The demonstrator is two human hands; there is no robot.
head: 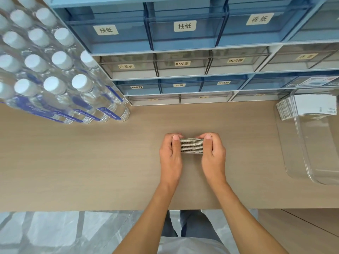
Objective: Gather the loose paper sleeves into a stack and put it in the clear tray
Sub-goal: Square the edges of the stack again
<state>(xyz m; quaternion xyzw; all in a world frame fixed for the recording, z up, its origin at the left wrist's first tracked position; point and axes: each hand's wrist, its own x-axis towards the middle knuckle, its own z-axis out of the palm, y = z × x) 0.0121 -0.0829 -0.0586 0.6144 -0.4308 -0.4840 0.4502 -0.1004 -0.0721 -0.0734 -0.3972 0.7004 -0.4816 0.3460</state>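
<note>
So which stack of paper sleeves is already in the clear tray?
The stack at the tray's far end, at far right. The other stack is squeezed between both hands over the table.

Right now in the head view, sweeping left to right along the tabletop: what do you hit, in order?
pack of water bottles → left hand → stack of paper sleeves pinched between both hands → right hand → clear tray, with more sleeves already at its far end.

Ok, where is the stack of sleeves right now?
In the head view the stack sits mid-table, pressed between the left hand and right hand, well left of the clear tray.
</note>
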